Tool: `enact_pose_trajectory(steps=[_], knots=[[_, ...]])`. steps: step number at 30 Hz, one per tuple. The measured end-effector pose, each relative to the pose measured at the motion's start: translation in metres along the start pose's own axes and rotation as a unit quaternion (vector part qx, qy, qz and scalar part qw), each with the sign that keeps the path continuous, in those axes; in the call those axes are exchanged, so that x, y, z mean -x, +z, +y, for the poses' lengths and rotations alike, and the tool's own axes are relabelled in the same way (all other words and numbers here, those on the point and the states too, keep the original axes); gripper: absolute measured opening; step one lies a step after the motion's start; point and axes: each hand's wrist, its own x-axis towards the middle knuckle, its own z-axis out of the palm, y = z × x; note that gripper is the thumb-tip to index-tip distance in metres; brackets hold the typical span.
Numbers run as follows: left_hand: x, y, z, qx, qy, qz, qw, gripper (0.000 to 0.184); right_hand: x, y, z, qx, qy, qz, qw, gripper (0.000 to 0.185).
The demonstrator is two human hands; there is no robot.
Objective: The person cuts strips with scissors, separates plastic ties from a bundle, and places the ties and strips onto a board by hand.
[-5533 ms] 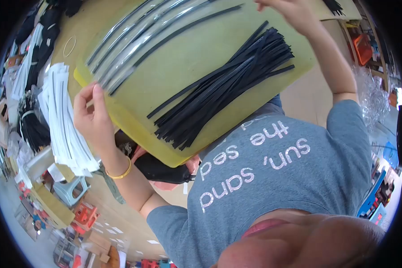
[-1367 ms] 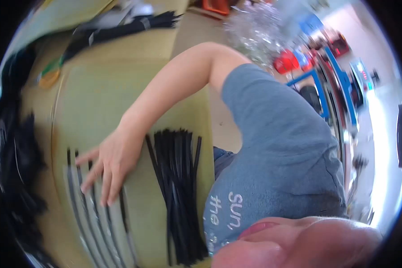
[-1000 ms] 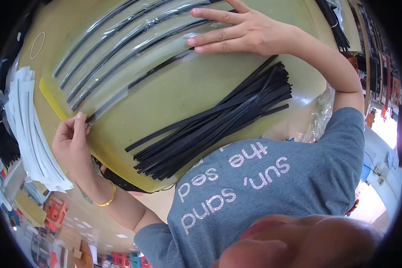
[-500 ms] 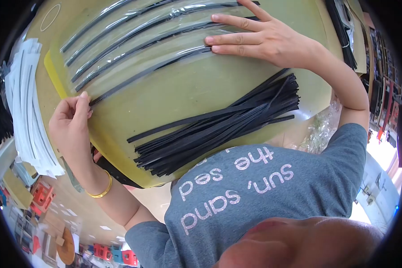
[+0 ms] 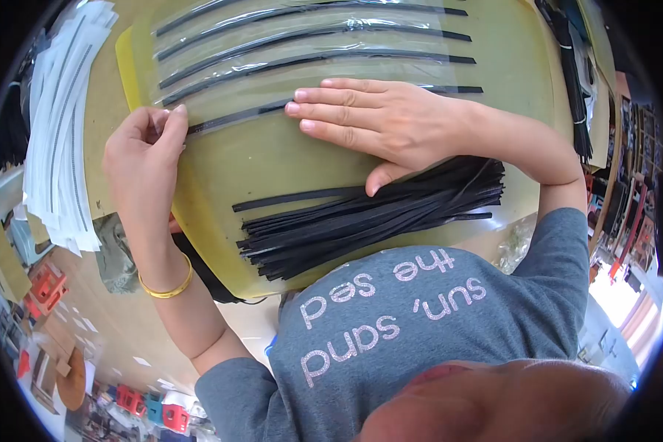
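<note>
Several black strips (image 5: 346, 53) lie in rows beneath clear plastic film on a yellowish-green mat (image 5: 250, 166). The thumb and fingers of my left hand (image 5: 149, 147) pinch the left end of the nearest black strip (image 5: 232, 119) at the mat's left side. My right hand (image 5: 376, 121) lies flat across that strip with fingers stretched out, covering its middle; the far end shows to the right. Below my right hand is a loose bundle of black strips (image 5: 368, 210), its upper edge close to the thumb.
White strips with dark lines (image 5: 66, 125) are piled left of the mat. A tied black bundle (image 5: 571, 81) lies along the right side. Crumpled clear plastic (image 5: 516, 243) sits near my right elbow. Red stools (image 5: 48, 287) stand on the floor at left.
My right hand has slid left along the nearest strip, and its thumb now shows. My left hand keeps its pinch at the strip's end. The whole view has shifted slightly.
</note>
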Motion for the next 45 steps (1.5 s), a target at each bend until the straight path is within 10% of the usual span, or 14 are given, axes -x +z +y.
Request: enact_pose_trajectory(steps=[35, 38, 42, 45], knots=[[0.012, 0.003, 0.010, -0.074, 0.088, 0.033, 0.993, 0.020, -0.055, 0.015, -0.008, 0.021, 0.022, 0.039, 0.999, 0.104], [0.010, 0.004, 0.010, -0.140, 0.141, 0.072, 0.977, 0.020, -0.054, 0.012, -0.008, 0.001, 0.024, 0.049, 0.999, 0.094], [0.002, 0.001, -0.006, -0.133, 0.175, 0.085, 0.972, 0.022, -0.046, 0.012, 0.003, -0.346, 0.111, 0.193, 0.911, 0.052], [-0.005, -0.007, -0.024, -0.057, 0.237, 0.058, 0.968, 0.019, -0.007, 0.006, 0.008, -0.133, 0.193, 0.300, 0.925, 0.030]])
